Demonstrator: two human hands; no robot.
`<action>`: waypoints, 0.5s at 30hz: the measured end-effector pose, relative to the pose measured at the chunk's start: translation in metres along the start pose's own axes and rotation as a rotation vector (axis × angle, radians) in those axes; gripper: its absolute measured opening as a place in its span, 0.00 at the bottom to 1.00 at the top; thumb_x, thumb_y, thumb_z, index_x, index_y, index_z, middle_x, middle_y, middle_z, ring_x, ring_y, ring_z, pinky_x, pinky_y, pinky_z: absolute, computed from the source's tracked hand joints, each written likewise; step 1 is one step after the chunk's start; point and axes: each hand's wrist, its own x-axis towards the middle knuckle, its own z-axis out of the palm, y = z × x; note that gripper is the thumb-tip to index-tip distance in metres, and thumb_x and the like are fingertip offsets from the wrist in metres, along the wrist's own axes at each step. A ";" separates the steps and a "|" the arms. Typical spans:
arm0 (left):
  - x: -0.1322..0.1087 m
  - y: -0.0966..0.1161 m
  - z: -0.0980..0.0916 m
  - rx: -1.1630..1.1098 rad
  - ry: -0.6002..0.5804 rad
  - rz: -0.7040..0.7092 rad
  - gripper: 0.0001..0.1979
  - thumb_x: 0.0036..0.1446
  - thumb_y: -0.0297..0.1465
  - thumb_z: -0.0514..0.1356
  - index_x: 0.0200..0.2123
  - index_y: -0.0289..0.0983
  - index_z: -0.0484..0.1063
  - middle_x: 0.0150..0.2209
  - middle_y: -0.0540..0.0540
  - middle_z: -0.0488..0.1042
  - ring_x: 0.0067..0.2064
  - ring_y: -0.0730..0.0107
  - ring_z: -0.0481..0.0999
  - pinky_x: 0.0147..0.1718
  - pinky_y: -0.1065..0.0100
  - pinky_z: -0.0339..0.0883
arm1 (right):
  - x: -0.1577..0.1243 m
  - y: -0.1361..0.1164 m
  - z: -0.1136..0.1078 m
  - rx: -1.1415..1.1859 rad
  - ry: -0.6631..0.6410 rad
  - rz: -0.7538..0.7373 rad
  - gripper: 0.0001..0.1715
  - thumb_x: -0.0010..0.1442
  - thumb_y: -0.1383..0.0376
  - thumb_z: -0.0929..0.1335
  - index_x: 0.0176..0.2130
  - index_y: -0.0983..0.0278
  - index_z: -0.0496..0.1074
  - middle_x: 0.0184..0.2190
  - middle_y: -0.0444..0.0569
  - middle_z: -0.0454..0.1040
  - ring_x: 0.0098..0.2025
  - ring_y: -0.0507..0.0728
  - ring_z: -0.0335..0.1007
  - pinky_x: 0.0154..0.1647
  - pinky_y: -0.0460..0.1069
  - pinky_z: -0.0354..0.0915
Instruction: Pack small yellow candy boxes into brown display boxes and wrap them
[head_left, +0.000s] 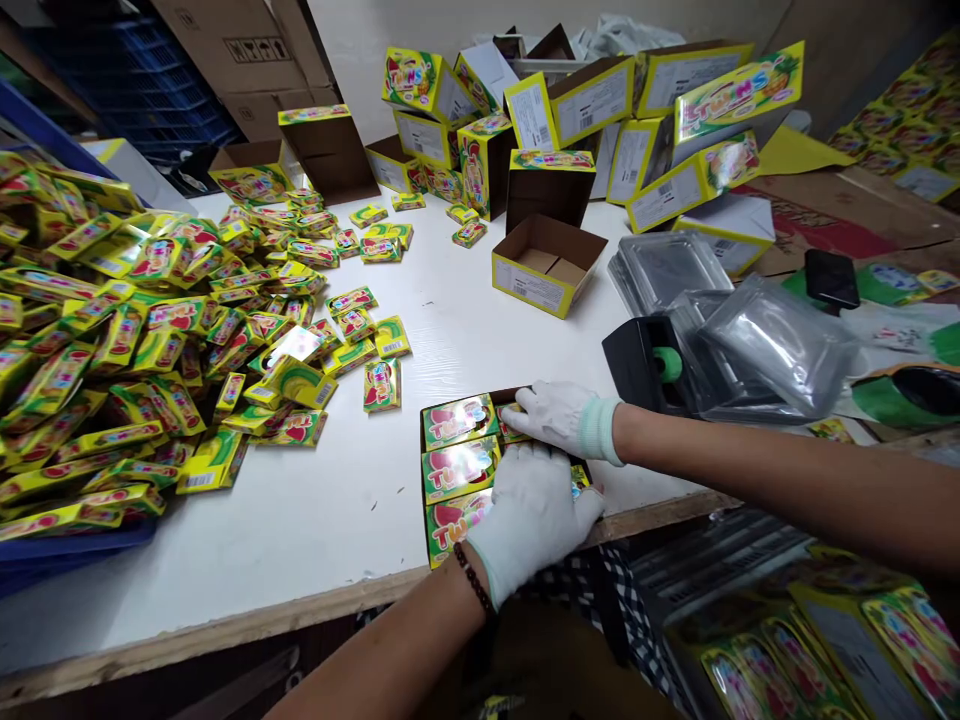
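Near the table's front edge lies a display box (422, 470), holding rows of small yellow-green candy packs (459, 470) with their printed faces up. My left hand (529, 515), in a white glove, rests flat across the packs in the near part of the box, fingers stretched out. Just beyond it my right hand (559, 415), gloved too, lies over the far right part of the box with its fingers extended on the packs. Both palms hide part of the contents. A single candy pack (382, 385) lies on the table left of the box.
A large heap of candy packs (150, 330) covers the table's left side. An open brown-lined box (529, 285) and stacked display boxes (585, 100) stand at the back. To the right are clear plastic covers (780, 340) and a black tape dispenser (645, 365).
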 end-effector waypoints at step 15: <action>-0.004 0.003 0.001 -0.052 -0.102 -0.033 0.28 0.58 0.51 0.50 0.41 0.34 0.77 0.32 0.37 0.79 0.33 0.47 0.79 0.30 0.55 0.69 | -0.004 -0.031 0.003 0.016 -0.090 0.177 0.22 0.67 0.73 0.56 0.53 0.74 0.70 0.48 0.66 0.70 0.46 0.65 0.69 0.42 0.56 0.66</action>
